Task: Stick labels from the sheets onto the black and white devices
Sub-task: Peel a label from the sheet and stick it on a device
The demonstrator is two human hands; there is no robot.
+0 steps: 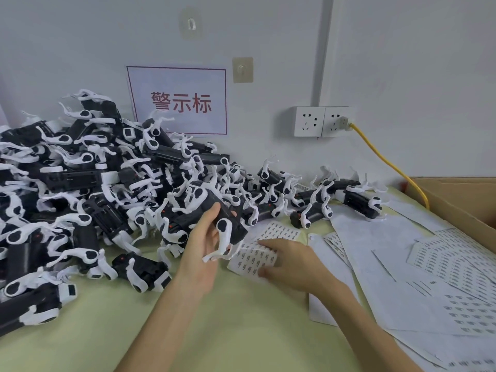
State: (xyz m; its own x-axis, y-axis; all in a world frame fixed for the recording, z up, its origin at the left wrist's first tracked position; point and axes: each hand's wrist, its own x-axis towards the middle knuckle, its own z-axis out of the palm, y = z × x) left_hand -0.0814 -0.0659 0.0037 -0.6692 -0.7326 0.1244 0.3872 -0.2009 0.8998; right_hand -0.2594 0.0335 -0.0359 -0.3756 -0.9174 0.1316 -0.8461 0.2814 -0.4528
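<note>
left hand (203,244) grips device (228,222) | right hand (291,263) on label sheet (252,257), blurred, grip unclear | label print unreadable

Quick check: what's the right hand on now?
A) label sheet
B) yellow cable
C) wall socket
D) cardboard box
A: the right hand lies on the label sheet, beside the device held in the left hand.

A single wide-angle head-worn camera looks forward and down, close over the left hand (204,245) and right hand (284,261) above a green table (241,331), facing a wall (402,63).
</note>
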